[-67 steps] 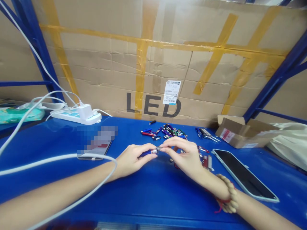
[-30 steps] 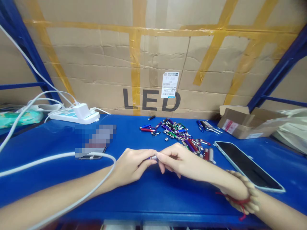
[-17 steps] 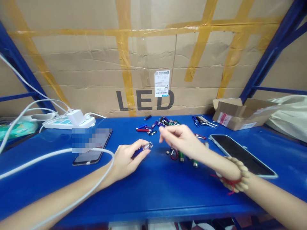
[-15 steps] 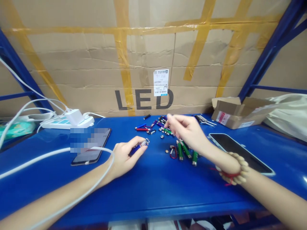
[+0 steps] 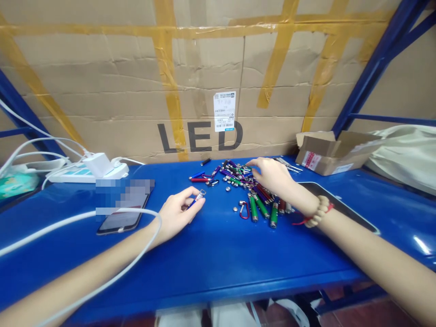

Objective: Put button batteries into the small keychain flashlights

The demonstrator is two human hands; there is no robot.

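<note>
My left hand [image 5: 177,210] is closed around a small blue metal flashlight [image 5: 197,197], pinched between thumb and fingers, with its silver clip end sticking up. To the right, my right hand [image 5: 273,176] reaches over a pile of small flashlight parts [image 5: 235,175] in purple, blue, green and black. Its thumb and fingers are apart, with the fingertips at the pile's far side; nothing shows in them. Below that hand lie several green tubes [image 5: 254,209] with silver ends, beside darker red and purple ones. A red carabiner [image 5: 244,210] and small silver round pieces [image 5: 228,189] lie nearby.
One phone [image 5: 127,213] lies left, under a white cable [image 5: 136,210]; another phone [image 5: 340,209] is partly behind my right wrist. A power strip [image 5: 116,172] stands back left, an open carton [image 5: 327,159] back right. A large LED-marked cardboard box [image 5: 200,81] closes off the back.
My right hand has moved from above the pile down to its far right part, its fingers opening. My left hand still holds the blue flashlight. The view has shifted slightly.
</note>
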